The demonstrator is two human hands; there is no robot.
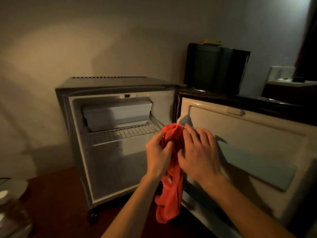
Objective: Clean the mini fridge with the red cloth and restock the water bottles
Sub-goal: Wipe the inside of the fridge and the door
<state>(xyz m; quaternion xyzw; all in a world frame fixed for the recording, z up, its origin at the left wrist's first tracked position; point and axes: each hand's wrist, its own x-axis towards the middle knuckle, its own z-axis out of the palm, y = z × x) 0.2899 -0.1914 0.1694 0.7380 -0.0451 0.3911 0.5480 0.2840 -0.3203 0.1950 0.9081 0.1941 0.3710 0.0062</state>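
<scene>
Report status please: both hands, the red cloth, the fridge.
Left hand grips red cloth; right hand open, fingers on it. Mini fridge door open, no bottles seen inside. Nothing blocking.

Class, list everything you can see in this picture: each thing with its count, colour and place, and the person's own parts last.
mini fridge: one, grey, on the floor by the wall, open.
fridge door: one, white inside, swung open to the right.
wire shelf: one, white, inside the fridge.
freezer box: one, white, at the top inside.
red cloth: one, hanging between both hands.
dark box: one, black, on the counter behind the door.
left hand: one, grips the cloth.
right hand: one, fingers straight against the cloth.
</scene>
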